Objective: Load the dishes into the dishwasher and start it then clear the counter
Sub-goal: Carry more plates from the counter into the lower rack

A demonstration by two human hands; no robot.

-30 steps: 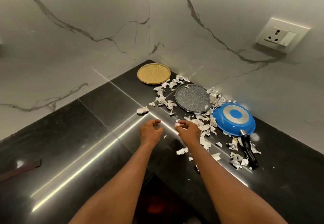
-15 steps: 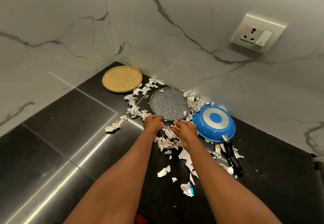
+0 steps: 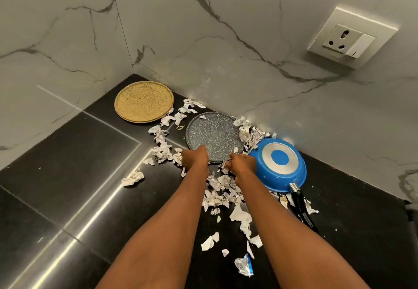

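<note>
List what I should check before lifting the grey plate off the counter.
1. Both hands at the grey plate near rim: ok, left hand and right hand are there.
2. Grip closed on the rim: cannot tell, fingers hidden.
3. Rim free of paper scraps: not ok, they crowd both sides.
4. Plate free of the blue pan: ok, it lies upside down beside it.
5. Gap to the gold plate: ok.

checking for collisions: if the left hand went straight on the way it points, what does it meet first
The grey speckled plate. The left hand points toward the back wall with its knuckles at that plate's near rim; whether they touch is unclear.
</note>
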